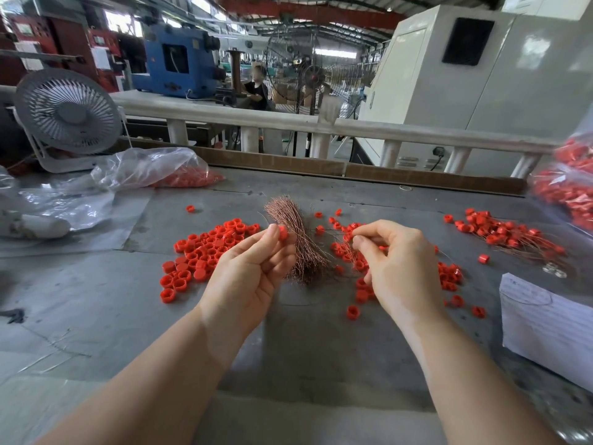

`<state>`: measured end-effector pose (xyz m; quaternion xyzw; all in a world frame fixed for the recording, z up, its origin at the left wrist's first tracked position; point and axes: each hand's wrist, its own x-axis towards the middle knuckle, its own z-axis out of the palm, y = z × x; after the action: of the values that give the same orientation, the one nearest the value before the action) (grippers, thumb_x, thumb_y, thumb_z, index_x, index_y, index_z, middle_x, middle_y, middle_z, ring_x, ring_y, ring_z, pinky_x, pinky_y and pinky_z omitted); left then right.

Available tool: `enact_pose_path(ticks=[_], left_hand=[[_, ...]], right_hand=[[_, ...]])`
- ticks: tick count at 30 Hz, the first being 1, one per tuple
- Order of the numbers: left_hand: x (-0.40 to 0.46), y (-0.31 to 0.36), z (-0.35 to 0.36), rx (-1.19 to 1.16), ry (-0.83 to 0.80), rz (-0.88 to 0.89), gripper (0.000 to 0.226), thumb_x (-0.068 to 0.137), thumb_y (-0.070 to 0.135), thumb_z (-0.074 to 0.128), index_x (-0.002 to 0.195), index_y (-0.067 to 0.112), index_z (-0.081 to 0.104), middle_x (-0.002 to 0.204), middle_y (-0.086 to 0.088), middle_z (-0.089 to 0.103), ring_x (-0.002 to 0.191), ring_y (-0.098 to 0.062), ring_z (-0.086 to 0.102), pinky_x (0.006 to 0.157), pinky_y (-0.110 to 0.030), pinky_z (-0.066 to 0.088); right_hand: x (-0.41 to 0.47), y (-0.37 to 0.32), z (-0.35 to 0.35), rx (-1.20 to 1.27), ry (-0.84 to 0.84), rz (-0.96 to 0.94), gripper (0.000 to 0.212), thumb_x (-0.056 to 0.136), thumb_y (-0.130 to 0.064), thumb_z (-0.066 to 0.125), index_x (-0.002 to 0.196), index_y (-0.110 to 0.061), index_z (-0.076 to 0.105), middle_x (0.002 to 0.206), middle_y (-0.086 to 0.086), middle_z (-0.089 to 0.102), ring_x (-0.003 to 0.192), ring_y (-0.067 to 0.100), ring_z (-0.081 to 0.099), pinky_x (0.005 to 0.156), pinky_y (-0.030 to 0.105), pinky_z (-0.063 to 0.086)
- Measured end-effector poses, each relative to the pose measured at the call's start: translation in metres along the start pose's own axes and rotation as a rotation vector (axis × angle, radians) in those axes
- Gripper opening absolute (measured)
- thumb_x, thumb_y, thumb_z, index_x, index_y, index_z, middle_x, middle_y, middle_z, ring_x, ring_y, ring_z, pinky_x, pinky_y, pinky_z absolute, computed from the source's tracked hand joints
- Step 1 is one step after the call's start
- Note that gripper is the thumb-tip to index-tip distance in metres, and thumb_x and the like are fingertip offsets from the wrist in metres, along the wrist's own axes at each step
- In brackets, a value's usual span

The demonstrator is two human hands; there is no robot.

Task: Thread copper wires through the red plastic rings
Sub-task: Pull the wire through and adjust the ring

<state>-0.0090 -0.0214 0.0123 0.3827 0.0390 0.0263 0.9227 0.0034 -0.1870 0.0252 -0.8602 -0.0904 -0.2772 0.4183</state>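
Two bare forearms reach in from the near edge over the grey surface (96,316). The left hand (253,268) is raised palm-up, its fingers (272,234) curled, thumb and forefinger pinching a single red plastic ring (283,233) at the tips. The right hand (398,268) is just beside it, fingers (369,232) bent and pinched together; a thin copper wire (340,232) seems to run from them toward the ring, though it is too fine to follow surely. Between and just beyond the hands lies a bundle of copper wires (295,239), fanned at its far end. A heap of loose red rings (205,252) lies on the left of the bundle, and more scattered rings (449,277) lie under and around the right hand. At the near right is a stack of white paper (545,322). Farther right lies a pile of rings already on wires (500,231). Farther left, a clear plastic bag (150,168) holds red rings, with a white desk fan (67,114) behind it.
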Motion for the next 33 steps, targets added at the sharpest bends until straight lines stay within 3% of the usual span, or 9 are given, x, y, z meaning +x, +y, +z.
enact_pose_path(ticks=[4, 9, 13, 20, 24, 29, 33], left_hand=[[0.002, -0.002, -0.002, 0.066, 0.027, -0.013, 0.022, 0.069, 0.02, 0.063, 0.081, 0.002, 0.064, 0.067, -0.007, 0.068, 0.051, -0.007, 0.062, 0.051, -0.015, 0.053], [0.002, -0.004, -0.004, 0.116, 0.03, -0.038, 0.02, 0.071, 0.02, 0.065, 0.08, 0.002, 0.066, 0.067, -0.007, 0.068, 0.051, -0.008, 0.061, 0.05, -0.016, 0.053], [0.002, -0.006, -0.003, 0.147, 0.02, -0.061, 0.015, 0.084, 0.016, 0.06, 0.086, 0.001, 0.065, 0.063, -0.006, 0.067, 0.05, -0.008, 0.06, 0.049, -0.016, 0.052], [0.0, -0.006, -0.002, 0.21, -0.031, -0.089, 0.021, 0.074, 0.019, 0.065, 0.085, 0.002, 0.066, 0.063, -0.005, 0.066, 0.05, -0.008, 0.059, 0.048, -0.018, 0.052], [-0.001, -0.007, -0.003, 0.243, -0.044, -0.092, 0.025, 0.069, 0.022, 0.067, 0.084, 0.002, 0.067, 0.064, -0.006, 0.066, 0.051, -0.009, 0.059, 0.049, -0.019, 0.051], [-0.002, -0.007, -0.002, 0.294, -0.075, -0.087, 0.027, 0.065, 0.025, 0.068, 0.083, 0.004, 0.067, 0.064, -0.005, 0.066, 0.051, -0.009, 0.06, 0.048, -0.019, 0.051], [-0.004, -0.008, -0.002, 0.322, -0.087, -0.089, 0.026, 0.064, 0.026, 0.068, 0.079, 0.005, 0.07, 0.065, -0.006, 0.067, 0.051, -0.009, 0.06, 0.048, -0.019, 0.051]], right_hand=[[0.001, 0.001, -0.001, 0.056, -0.037, 0.039, 0.017, 0.086, -0.009, 0.063, 0.075, -0.022, 0.067, 0.068, -0.003, 0.069, 0.045, 0.002, 0.05, 0.058, 0.03, 0.049], [0.003, 0.005, -0.003, 0.184, -0.036, 0.113, 0.027, 0.086, -0.007, 0.062, 0.067, -0.025, 0.062, 0.06, -0.004, 0.067, 0.036, -0.002, 0.049, 0.045, 0.011, 0.036], [0.008, 0.01, -0.007, 0.316, 0.063, 0.201, 0.023, 0.088, -0.008, 0.06, 0.069, -0.021, 0.062, 0.059, -0.005, 0.068, 0.031, 0.003, 0.043, 0.037, 0.014, 0.035], [0.021, 0.021, -0.024, 0.643, 0.321, 0.446, 0.019, 0.092, -0.004, 0.054, 0.076, -0.015, 0.057, 0.054, -0.004, 0.066, 0.032, 0.004, 0.048, 0.035, 0.012, 0.035], [0.026, 0.037, -0.034, 0.771, 0.446, 0.571, 0.019, 0.093, -0.004, 0.052, 0.078, -0.016, 0.054, 0.071, 0.005, 0.065, 0.038, 0.004, 0.054, 0.039, 0.013, 0.04], [0.03, 0.057, -0.04, 0.813, 0.527, 0.673, 0.022, 0.094, -0.004, 0.049, 0.076, -0.016, 0.053, 0.073, 0.005, 0.062, 0.039, 0.001, 0.057, 0.041, 0.012, 0.043], [0.032, 0.07, -0.043, 0.715, 0.549, 0.756, 0.025, 0.095, -0.004, 0.047, 0.073, -0.017, 0.051, 0.073, 0.004, 0.06, 0.032, -0.001, 0.051, 0.035, 0.009, 0.036]])
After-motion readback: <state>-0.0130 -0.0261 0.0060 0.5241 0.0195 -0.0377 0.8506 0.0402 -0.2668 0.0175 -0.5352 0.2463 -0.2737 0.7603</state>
